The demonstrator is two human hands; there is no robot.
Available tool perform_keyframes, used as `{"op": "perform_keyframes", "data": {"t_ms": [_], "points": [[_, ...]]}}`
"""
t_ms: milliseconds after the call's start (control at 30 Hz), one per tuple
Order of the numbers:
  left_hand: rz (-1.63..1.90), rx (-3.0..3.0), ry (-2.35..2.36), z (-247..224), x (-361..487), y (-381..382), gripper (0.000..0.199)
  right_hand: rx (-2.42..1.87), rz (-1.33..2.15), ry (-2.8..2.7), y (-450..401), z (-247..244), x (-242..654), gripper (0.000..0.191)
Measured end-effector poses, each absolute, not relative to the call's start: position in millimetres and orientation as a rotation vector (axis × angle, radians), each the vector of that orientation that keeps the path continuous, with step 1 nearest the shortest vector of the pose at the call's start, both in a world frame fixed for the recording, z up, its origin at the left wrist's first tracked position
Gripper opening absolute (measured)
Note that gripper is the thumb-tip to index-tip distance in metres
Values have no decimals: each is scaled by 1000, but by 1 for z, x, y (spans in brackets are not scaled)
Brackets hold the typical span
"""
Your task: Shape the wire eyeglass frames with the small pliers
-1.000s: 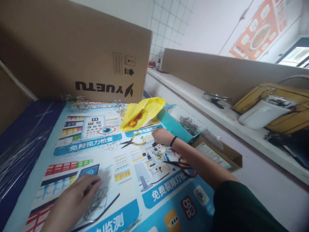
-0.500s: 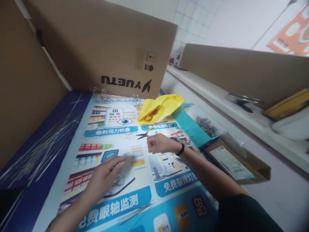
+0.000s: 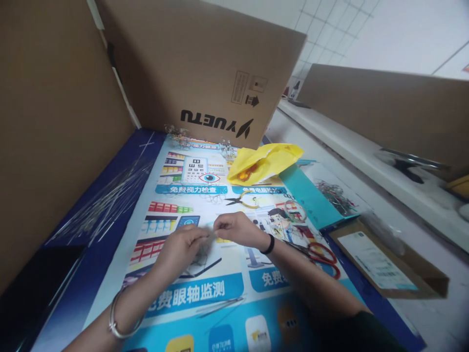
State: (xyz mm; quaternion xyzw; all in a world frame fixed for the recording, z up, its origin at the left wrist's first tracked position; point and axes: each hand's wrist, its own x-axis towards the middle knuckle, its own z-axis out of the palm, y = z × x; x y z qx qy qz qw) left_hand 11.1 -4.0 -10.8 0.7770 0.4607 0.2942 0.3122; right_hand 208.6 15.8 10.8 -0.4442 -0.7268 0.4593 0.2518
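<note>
My left hand [image 3: 185, 244], a metal bangle on its wrist, has its fingers pinched together over the printed poster sheet [image 3: 234, 274]. Close to its fingertips is my right hand [image 3: 238, 229], its fingers curled closed and a black band at the wrist. Something thin and blurred shows between the two hands, too small to make out. Beyond them lie yellow-handled pliers [image 3: 244, 199] with the jaws apart. Red-handled scissors [image 3: 324, 254] rest partly behind my right forearm.
A yellow bag [image 3: 267, 164] is at the back, beside a teal box [image 3: 308, 195] holding tangled wire. Bundled thin wires [image 3: 106, 200] lie at left. Cardboard panels [image 3: 205, 63] stand behind; an open brown carton [image 3: 392, 264] is at right.
The view has shifted, so the scene sits further right. My left hand has come up to my right hand, and its fingers have closed. The scissors have come into sight.
</note>
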Motion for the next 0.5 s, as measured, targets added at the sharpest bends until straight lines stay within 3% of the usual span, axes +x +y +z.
{"op": "perform_keyframes", "data": {"t_ms": [267,500], "points": [[718,1580,1293,-10,15,-2,18,-1245,1595,-1378,6,-6,199,25],[689,1579,1311,-12,16,-2,19,-1144,1593,-1074,-2,-21,187,31]]}}
